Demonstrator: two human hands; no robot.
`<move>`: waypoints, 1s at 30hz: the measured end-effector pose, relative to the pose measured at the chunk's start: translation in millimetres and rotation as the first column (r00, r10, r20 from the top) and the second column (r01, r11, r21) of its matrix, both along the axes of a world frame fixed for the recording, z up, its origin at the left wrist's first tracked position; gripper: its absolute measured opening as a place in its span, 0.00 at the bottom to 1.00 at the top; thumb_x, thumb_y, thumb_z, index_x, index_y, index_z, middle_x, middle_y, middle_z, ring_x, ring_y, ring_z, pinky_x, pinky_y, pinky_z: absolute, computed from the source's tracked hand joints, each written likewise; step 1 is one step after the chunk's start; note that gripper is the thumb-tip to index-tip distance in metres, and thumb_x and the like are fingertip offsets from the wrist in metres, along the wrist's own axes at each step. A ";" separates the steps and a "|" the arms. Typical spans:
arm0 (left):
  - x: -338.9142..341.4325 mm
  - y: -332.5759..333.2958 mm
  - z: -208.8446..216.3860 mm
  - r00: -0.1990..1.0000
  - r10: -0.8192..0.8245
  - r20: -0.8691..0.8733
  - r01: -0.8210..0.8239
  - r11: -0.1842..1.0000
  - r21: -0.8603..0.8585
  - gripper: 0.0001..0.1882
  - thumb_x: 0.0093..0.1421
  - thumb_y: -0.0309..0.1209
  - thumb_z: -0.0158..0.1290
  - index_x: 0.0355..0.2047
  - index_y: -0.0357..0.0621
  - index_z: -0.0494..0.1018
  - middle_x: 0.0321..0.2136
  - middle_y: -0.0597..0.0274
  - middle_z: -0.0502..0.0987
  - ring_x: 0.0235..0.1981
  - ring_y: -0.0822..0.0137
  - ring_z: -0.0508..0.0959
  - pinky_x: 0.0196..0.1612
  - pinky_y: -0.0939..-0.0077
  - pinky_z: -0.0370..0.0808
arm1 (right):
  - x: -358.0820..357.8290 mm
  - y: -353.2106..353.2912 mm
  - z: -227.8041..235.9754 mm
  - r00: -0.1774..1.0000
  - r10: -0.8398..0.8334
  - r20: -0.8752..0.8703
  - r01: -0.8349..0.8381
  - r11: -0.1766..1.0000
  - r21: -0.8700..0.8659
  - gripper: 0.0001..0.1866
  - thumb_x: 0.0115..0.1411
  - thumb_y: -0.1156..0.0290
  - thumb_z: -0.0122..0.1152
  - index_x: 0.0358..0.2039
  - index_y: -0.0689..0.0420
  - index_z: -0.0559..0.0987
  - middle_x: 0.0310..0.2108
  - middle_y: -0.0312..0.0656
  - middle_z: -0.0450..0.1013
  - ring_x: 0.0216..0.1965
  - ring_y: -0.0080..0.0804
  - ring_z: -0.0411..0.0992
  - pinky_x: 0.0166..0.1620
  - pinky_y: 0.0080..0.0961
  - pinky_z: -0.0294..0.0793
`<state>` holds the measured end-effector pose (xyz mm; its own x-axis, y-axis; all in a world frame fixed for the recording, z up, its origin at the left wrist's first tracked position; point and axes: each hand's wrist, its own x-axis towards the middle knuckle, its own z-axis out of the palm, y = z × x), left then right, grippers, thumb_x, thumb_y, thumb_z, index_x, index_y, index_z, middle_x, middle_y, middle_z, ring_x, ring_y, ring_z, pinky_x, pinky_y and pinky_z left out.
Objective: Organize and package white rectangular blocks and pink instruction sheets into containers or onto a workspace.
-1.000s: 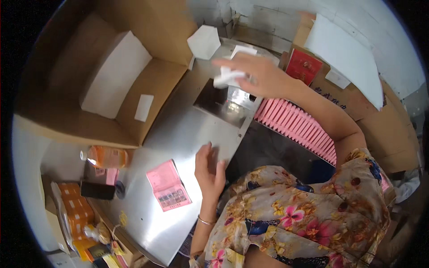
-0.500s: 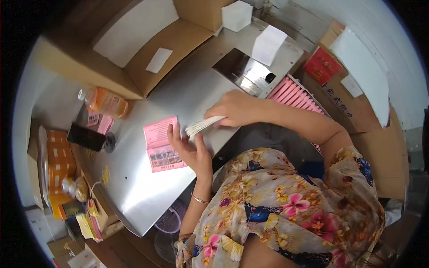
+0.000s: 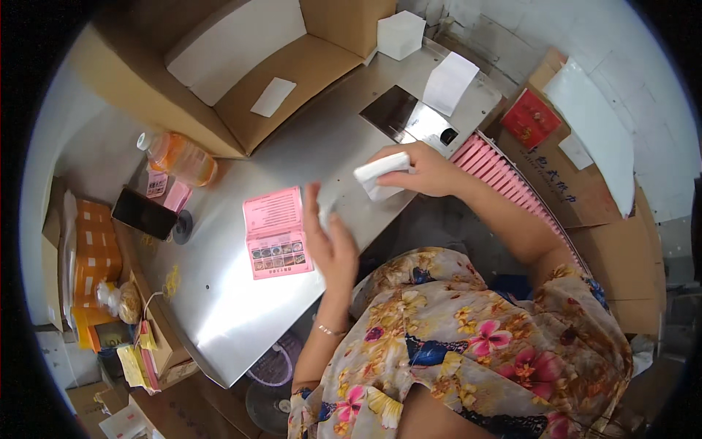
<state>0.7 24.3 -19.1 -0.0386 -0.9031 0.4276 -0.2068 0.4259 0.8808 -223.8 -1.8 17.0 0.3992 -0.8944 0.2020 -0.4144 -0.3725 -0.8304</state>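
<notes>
My right hand (image 3: 424,170) is closed round a small stack of folded white tissues (image 3: 385,175), gripped between thumb and fingers above the front edge of the metal table (image 3: 219,256). To its left, my left hand (image 3: 333,245) is held up, a little blurred, with its fingers apart and nothing in them. Beside that hand a pink printed sheet (image 3: 275,208) lies flat on the table, with rows of small pictures on its lower half. The hand's fingers are at the sheet's right side; I cannot tell whether they touch it.
A large open cardboard box (image 3: 314,66) stands at the back, a white stack (image 3: 401,35) beside it. At left are an orange drink bottle (image 3: 183,159) and a phone (image 3: 144,213). A dark shiny plate (image 3: 398,113) and folded white paper (image 3: 450,82) lie behind a row of pink packets (image 3: 497,172).
My right hand has moved right, away from the left hand, carrying the tissues, which were fanned between both hands and are now squared together. My left hand has let go of them.
</notes>
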 end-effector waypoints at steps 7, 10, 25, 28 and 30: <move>113.6 -17.5 27.3 0.851 0.073 0.521 -0.049 0.997 -0.059 0.15 0.63 0.19 0.48 0.51 0.34 0.74 0.49 0.50 0.76 0.48 0.55 0.78 0.52 0.66 0.73 | -5.6 24.2 -48.7 0.982 -0.132 0.133 0.103 0.974 0.202 0.18 0.62 0.74 0.62 0.52 0.62 0.79 0.43 0.47 0.82 0.41 0.25 0.79 0.44 0.24 0.75; 144.0 -12.7 17.8 0.661 0.042 0.750 -0.067 0.998 0.003 0.15 0.60 0.21 0.51 0.48 0.34 0.73 0.46 0.47 0.76 0.48 0.48 0.76 0.51 0.64 0.72 | -2.5 24.5 -51.2 0.973 -0.063 0.221 0.078 0.995 -0.060 0.23 0.57 0.80 0.61 0.54 0.57 0.79 0.45 0.47 0.81 0.42 0.31 0.81 0.44 0.24 0.75; 116.5 -31.0 6.1 0.592 0.278 0.757 -0.077 0.954 -0.290 0.04 0.61 0.23 0.51 0.36 0.35 0.70 0.35 0.47 0.74 0.38 0.44 0.74 0.42 0.56 0.71 | -15.7 25.0 -44.8 0.974 -0.156 0.167 0.186 0.964 -0.187 0.27 0.52 0.86 0.58 0.54 0.57 0.80 0.49 0.46 0.80 0.50 0.36 0.79 0.53 0.27 0.76; 67.8 -32.4 14.1 0.759 0.419 0.499 -0.136 0.851 -0.507 0.04 0.60 0.22 0.51 0.36 0.38 0.72 0.35 0.50 0.75 0.37 0.48 0.74 0.42 0.57 0.70 | -20.8 27.3 -56.3 0.929 -0.310 0.201 0.344 0.924 -0.165 0.24 0.54 0.83 0.61 0.54 0.58 0.80 0.48 0.45 0.81 0.47 0.29 0.80 0.50 0.25 0.76; 12.7 -27.5 15.4 0.868 0.189 0.459 0.017 0.913 -0.408 0.05 0.58 0.22 0.53 0.35 0.40 0.73 0.31 0.51 0.76 0.34 0.49 0.75 0.40 0.57 0.71 | -27.2 32.3 -50.4 0.815 -0.546 0.195 0.543 0.836 0.072 0.18 0.59 0.74 0.67 0.50 0.60 0.81 0.43 0.42 0.82 0.42 0.22 0.78 0.47 0.23 0.76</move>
<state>13.4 -3.2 -3.7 -0.2606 -0.6770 0.6883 -0.6097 0.6682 0.4264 -251.1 30.5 -33.4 -0.2017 -0.9564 0.2110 -0.3719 -0.1245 -0.9199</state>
